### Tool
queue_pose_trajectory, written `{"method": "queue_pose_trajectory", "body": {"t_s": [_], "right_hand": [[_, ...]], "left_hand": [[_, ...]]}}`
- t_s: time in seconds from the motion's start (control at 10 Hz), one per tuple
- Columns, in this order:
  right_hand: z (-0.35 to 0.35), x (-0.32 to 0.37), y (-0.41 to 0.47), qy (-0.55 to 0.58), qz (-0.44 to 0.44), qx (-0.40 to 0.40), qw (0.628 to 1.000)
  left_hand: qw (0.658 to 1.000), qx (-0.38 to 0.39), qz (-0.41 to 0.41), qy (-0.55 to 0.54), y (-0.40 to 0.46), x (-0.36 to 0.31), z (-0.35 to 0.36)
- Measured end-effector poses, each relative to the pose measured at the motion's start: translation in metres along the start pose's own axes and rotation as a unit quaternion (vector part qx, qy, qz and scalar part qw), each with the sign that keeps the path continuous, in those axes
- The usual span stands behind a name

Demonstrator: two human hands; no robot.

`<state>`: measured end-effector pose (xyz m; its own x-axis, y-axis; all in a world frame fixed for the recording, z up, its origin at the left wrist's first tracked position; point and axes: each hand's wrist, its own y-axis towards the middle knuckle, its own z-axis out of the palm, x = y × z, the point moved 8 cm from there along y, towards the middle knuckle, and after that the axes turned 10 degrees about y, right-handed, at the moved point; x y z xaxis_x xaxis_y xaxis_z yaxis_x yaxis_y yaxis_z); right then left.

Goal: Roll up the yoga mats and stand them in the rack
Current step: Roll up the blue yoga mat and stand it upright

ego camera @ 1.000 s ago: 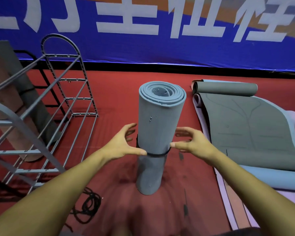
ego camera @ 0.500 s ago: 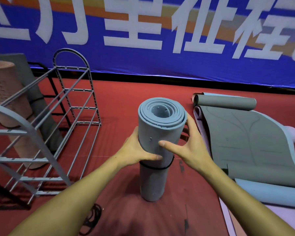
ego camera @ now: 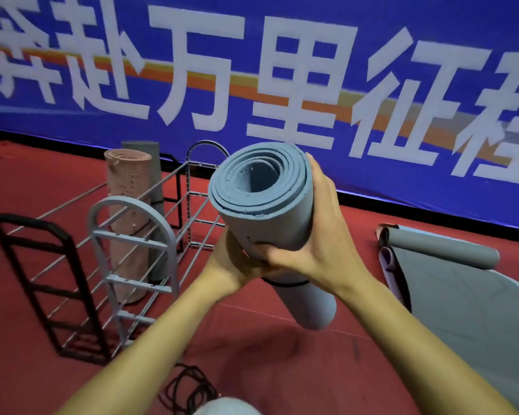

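A rolled blue yoga mat (ego camera: 270,217), bound by a black band, is lifted off the red floor and tilted with its open end toward me. My right hand (ego camera: 318,235) grips it around the right side and my left hand (ego camera: 237,262) grips it from below left. The wire rack (ego camera: 132,235) stands just to the left of the mat. A rolled pink mat (ego camera: 126,211) and a rolled grey mat (ego camera: 150,163) stand upright inside the rack.
A partly unrolled grey mat (ego camera: 462,295) lies on the floor at right, over a purple mat (ego camera: 387,265). Black straps (ego camera: 189,387) lie on the floor near my feet. A blue banner (ego camera: 282,85) covers the back wall.
The blue mat stood upright on the floor a second ago; both hands closed round it and lifted it up, tilting it. My view has swung left toward the rack.
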<state>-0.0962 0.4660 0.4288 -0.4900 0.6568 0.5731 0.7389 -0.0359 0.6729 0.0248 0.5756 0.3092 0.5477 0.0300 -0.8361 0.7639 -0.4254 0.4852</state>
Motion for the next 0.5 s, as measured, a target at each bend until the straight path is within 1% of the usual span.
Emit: {"method": "queue_pose_trajectory", "body": {"t_s": [0.1, 0.2, 0.3, 0.4, 0.5], "right_hand": [[0.028, 0.044, 0.02, -0.012, -0.058, 0.021, 0.998], [0.054, 0.08, 0.042, -0.038, -0.101, 0.044, 0.993], [0.08, 0.115, 0.064, -0.056, -0.144, 0.076, 0.985], [0.099, 0.147, 0.092, -0.057, -0.176, 0.094, 0.978], [0.117, 0.177, 0.117, -0.021, -0.212, 0.099, 0.972]], "left_hand": [[0.997, -0.05, 0.028, 0.047, -0.008, -0.017, -0.047], [0.986, -0.101, 0.074, 0.109, -0.011, -0.028, -0.089], [0.97, -0.137, 0.056, 0.19, -0.001, -0.012, -0.13], [0.951, -0.178, 0.059, 0.247, 0.009, -0.013, -0.171], [0.967, -0.165, -0.013, 0.192, 0.008, -0.006, -0.22]]}}
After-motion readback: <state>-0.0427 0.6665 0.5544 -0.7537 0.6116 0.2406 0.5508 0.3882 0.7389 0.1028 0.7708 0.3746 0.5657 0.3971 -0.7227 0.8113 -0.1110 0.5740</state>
